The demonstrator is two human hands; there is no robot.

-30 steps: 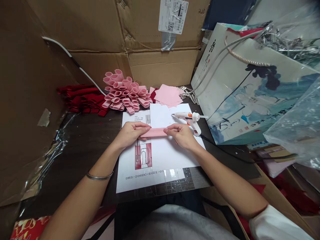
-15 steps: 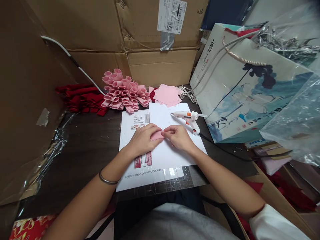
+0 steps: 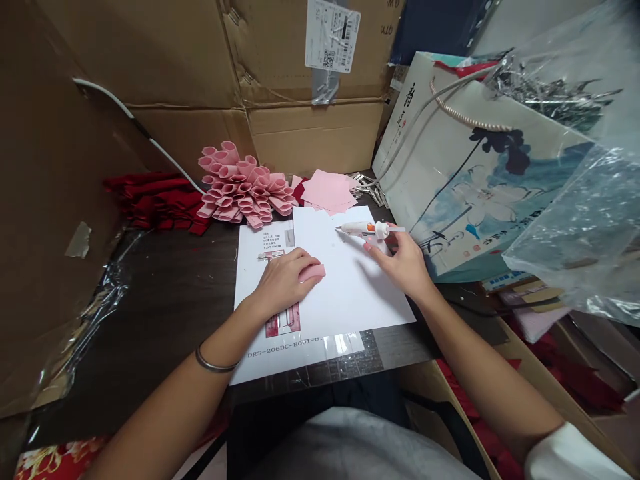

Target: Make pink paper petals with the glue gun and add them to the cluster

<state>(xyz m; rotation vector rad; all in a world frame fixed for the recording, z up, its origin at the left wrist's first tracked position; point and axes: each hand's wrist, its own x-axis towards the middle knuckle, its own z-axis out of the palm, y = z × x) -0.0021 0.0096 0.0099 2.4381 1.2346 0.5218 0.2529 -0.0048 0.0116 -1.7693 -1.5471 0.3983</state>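
Since the earlier frame, the right hand point(image 3: 407, 263) had been taken off the pink piece point(image 3: 314, 272) and brought to the glue gun point(image 3: 365, 229), while the left hand point(image 3: 284, 283) had been kept on the piece. The work corner was walled at the back and left by brown cardboard point(image 3: 310, 137), and its right side was filled by a painted paper bag point(image 3: 450, 160), partly covered by clear plastic point(image 3: 575, 220). Below these, the dark table point(image 3: 170, 287) was overlaid with a printed sheet point(image 3: 280, 367), itself partly covered by a plain white sheet point(image 3: 350, 293). Along the back, red fabric pieces point(image 3: 160, 203), stacked pink rolls point(image 3: 250, 190), flat pink sheets point(image 3: 330, 190) and metal clips point(image 3: 373, 190) were ranged from left to right. The glue gun was placed over the white sheet, its nozzle directed left; its handle was hidden by the right hand, so whether it had been grasped by those fingers could not be told. The pink piece, apparently folded, was pinched in the left fingers over the left part of the white sheet, one end being left exposed. It was judged light, soft and springy, with little slip, likelier to be creased or squashed than broken; a gentle pinch close to its exposed end was thought the best hold.
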